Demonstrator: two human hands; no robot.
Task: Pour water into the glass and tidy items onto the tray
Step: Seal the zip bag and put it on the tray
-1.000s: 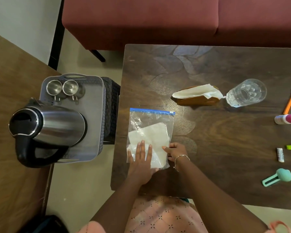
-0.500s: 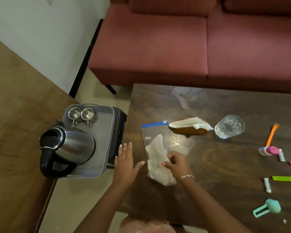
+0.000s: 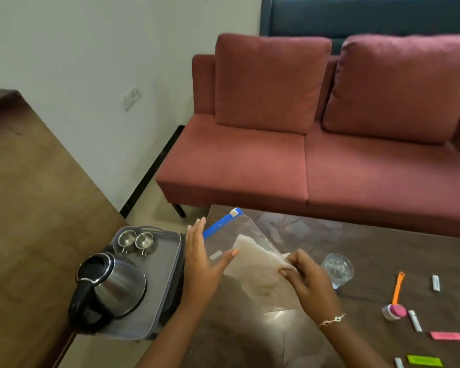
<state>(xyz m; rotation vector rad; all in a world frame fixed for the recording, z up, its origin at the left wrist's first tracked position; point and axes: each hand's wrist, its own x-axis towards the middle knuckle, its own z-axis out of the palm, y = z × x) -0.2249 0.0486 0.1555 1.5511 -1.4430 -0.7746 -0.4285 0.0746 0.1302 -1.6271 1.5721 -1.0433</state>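
At 9 o'clock of the table [image 3: 383, 251], the grey tray [image 3: 168, 264] carries the kettle [image 3: 120, 288]. Above the table a clear bag [image 3: 252, 251] is held up. The right hand [image 3: 308, 280] pinches its edge, and the left hand [image 3: 201, 261] lies flat and spread against it. The glass [image 3: 337, 269] stands on the table at 3 o'clock of the right hand.

A clear zip bag [image 3: 239, 235] held tilted over the near-left part of the dark table [image 3: 383, 248].
The right hand [image 3: 308, 281] pinches the bag's near-right edge, with a white folded sheet [image 3: 252, 258] inside. The left hand [image 3: 201, 264], fingers straight, stands at the bag's left side, thumb touching it. Left of the table, a grey tray [image 3: 168, 264] carries a steel kettle [image 3: 114, 285] and two small steel cups [image 3: 127, 238]. The glass [image 3: 337, 269] stands just right of the right hand.
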